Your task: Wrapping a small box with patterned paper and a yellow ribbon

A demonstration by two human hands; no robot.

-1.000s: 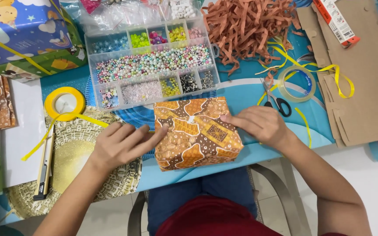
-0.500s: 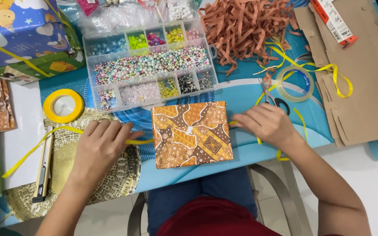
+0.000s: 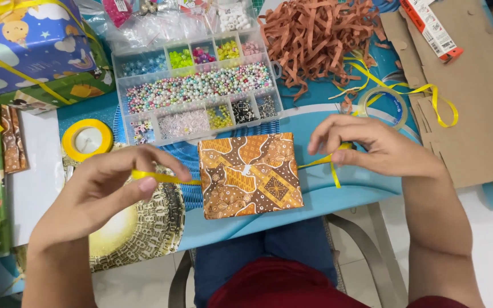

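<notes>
Pinching one ribbon [image 3: 161, 177], two hands [image 3: 106, 191]

A brown patterned box [image 3: 249, 175] lies on the table [image 3: 338, 197]. Left of the box, the left hand [image 3: 106, 191] pinches a yellow ribbon [image 3: 158, 177]; right of it, the right hand [image 3: 372, 145] pinches the other end.

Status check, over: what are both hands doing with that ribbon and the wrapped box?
Left hand and right hand each pinch yellow ribbon. Batik-wrapped box flat between them. Bead organizer sits just behind.

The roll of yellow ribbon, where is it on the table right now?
In the head view the roll of yellow ribbon lies flat at the left, just above the left hand and left of the clear bead box.
</notes>
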